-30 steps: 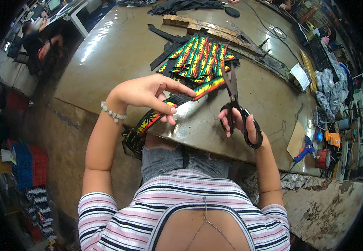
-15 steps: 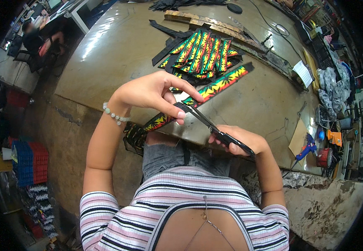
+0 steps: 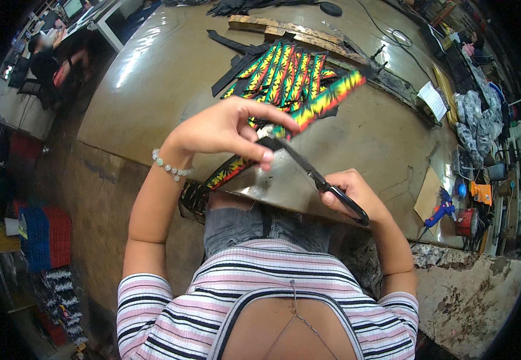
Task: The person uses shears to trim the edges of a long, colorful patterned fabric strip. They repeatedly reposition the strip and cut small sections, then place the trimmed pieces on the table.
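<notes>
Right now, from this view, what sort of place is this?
Probably a textile workshop: a pile of green, yellow and red patterned fabric strips, black-handled metal scissors in the right hand, and a blue pistol-shaped glue gun.

Scissors [image 3: 316,178] right of left hand [image 3: 227,129]

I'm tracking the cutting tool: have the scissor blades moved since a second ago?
Yes: the scissor blades have swung left, away from the wooden bar.

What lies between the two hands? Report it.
In the head view, the black scissors extend from the right hand toward the patterned strap at the left hand, with tabletop beneath.
</notes>
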Available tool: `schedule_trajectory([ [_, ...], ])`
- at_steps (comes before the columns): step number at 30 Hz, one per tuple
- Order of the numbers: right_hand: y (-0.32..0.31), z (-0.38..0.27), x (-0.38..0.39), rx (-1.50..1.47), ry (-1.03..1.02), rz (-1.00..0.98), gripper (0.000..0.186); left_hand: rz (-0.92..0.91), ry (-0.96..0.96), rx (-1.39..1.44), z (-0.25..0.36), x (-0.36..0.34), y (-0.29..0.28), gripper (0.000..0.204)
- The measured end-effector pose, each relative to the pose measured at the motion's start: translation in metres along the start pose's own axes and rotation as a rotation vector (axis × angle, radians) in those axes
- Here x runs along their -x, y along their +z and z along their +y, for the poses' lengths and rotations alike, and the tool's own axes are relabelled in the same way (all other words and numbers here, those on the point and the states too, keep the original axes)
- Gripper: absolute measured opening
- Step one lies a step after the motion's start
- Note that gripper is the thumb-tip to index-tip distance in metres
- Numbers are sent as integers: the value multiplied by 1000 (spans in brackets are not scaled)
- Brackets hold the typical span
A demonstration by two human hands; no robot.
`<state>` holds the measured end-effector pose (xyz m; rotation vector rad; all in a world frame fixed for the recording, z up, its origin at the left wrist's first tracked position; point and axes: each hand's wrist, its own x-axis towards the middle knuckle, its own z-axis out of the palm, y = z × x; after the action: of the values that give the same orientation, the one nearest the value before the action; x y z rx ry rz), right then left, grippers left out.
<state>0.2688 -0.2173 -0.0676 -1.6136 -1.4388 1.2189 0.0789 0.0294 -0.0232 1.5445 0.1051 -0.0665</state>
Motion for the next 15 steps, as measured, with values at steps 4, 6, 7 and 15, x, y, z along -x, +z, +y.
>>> schedule_trajectory([
  [4,22,12,-4,-413,-52,193,31,246,25,-120,-1,-29,-13,59],
  [6,45,13,-23,-610,88,283,28,411,50,-138,-6,-45,-5,60],
  [7,64,11,-39,-763,-14,374,30,506,24,-180,-9,-51,4,64],
  [15,48,-4,-90,-840,-424,870,27,458,309,-622,-16,-6,46,27],
])
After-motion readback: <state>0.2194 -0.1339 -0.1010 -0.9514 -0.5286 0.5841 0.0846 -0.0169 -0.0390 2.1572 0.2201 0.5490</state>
